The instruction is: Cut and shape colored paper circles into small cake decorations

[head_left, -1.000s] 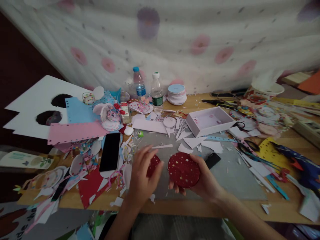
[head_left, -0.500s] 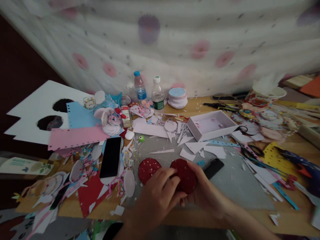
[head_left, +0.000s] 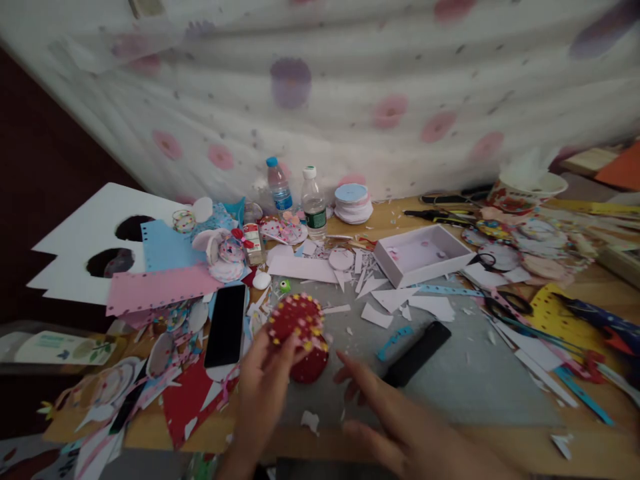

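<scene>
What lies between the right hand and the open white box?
In the head view: a black bar-shaped object, blue strips and white paper scraps, on the grey mat.

Dim, greyish light, shadows soft; the right hand is motion-blurred, and edge details seem stretched.

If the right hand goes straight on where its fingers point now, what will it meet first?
Probably the lower red disc, beside the left hand, though how high the right hand hovers is unclear.
</scene>
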Demonstrator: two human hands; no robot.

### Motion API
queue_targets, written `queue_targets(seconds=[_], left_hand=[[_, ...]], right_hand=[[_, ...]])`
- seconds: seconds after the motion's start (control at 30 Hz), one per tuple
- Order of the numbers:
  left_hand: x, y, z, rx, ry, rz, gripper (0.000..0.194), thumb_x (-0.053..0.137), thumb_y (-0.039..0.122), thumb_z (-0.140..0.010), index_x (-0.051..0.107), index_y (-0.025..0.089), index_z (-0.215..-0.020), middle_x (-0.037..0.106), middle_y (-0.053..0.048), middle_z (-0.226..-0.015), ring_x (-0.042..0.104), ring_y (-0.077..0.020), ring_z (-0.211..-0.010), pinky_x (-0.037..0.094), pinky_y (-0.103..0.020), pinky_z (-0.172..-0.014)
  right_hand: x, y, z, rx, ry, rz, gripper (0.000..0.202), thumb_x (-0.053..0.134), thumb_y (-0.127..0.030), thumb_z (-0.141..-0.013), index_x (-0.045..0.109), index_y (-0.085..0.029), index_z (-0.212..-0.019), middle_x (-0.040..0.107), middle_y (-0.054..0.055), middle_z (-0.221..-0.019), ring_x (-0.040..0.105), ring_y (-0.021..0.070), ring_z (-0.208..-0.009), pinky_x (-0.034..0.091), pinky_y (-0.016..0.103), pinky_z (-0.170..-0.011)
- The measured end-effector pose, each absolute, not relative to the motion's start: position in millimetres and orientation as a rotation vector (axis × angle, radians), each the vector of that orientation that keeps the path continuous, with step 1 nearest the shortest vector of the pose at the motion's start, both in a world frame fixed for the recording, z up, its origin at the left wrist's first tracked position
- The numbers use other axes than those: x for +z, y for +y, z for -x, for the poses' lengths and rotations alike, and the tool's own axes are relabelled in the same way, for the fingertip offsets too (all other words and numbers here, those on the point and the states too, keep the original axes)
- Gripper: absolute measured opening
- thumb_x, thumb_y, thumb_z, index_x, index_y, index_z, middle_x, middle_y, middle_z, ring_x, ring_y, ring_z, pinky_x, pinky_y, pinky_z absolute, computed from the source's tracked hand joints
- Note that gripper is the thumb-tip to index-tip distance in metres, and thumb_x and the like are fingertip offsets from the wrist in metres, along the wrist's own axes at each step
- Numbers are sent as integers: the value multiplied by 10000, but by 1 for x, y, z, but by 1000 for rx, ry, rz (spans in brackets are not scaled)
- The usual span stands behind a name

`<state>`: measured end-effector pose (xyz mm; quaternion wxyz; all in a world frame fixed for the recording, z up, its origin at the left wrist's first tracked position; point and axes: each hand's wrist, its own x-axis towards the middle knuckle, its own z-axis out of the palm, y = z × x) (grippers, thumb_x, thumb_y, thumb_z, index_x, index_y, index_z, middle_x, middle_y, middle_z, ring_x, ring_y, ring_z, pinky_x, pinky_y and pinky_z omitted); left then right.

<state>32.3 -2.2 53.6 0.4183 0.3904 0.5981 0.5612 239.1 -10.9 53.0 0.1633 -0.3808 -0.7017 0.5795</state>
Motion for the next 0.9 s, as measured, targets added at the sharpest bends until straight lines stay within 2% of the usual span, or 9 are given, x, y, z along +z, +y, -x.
queue_targets(seconds=[0.2,0.27,0.33,0.37,0.43,0.53,0.63,0.73,0.9], left_hand=[[124,62,49,1704,1505,-1032,185,685,296,-802,637,134,-877,692,-10,-1040,619,-232,-1119,513,-473,-961],[150,91,82,1715,1719,-979,320,524,425,-909,593,138,-1033,655,-35,-1153,531,-272,-1251,413,-554,-1020],[166,113,110,1637,1847,-861,573,504,597,-868,544,77,-1104,594,-150,-1245,414,-403,-1334,320,-643,-1046],[168,119,120,1630,1905,-828,607,491,617,-865,520,74,-1136,548,-173,-1301,335,-434,-1373,262,-667,-1063],[163,118,127,1625,1953,-830,564,553,595,-841,520,122,-1147,489,-157,-1383,286,-416,-1406,223,-622,-1115],[140,85,107,1632,1927,-943,399,628,506,-816,572,215,-1083,531,-65,-1373,410,-334,-1354,278,-525,-1147],[119,31,65,1499,1801,-1108,400,637,481,-803,634,187,-1075,644,-57,-1217,554,-317,-1217,348,-518,-1114],[106,-18,23,1292,1657,-1181,391,566,453,-873,614,219,-1183,647,-83,-1250,593,-290,-1180,431,-471,-1066],[80,-54,-19,1456,1552,-1241,237,511,333,-927,621,250,-1120,626,-87,-1275,618,-245,-1159,511,-363,-991]], right_hand=[[34,-12,-245,1390,-2005,1127,377,446,-303,-958,435,-246,-1330,608,74,-1128,595,197,-1037,482,355,-944],[30,-14,-245,1316,-1991,1114,281,434,-244,-955,482,-250,-1232,607,59,-1039,605,189,-957,508,341,-870],[28,-15,-243,1270,-2002,1076,239,424,-175,-941,500,-246,-1156,596,56,-1015,602,186,-930,515,334,-837],[27,-16,-241,1249,-2014,1051,246,420,-139,-932,502,-244,-1139,590,60,-1031,598,185,-943,512,334,-842],[25,-14,-235,1189,-2045,1004,290,411,-77,-912,504,-239,-1134,579,71,-1076,589,186,-987,505,338,-869],[23,-4,-218,1042,-2156,1005,285,418,-50,-901,526,-209,-1111,585,92,-1080,593,201,-992,509,355,-873],[21,14,-190,854,-2371,1123,188,485,-121,-914,552,-160,-1085,606,124,-1063,615,238,-948,524,387,-833],[16,32,-161,768,-2482,1213,146,546,-196,-907,576,-137,-1037,628,156,-1048,628,284,-924,527,404,-762],[2,47,-153,842,-2466,1184,92,492,-92,-901,570,-140,-901,665,161,-945,635,271,-891,486,366,-749]])
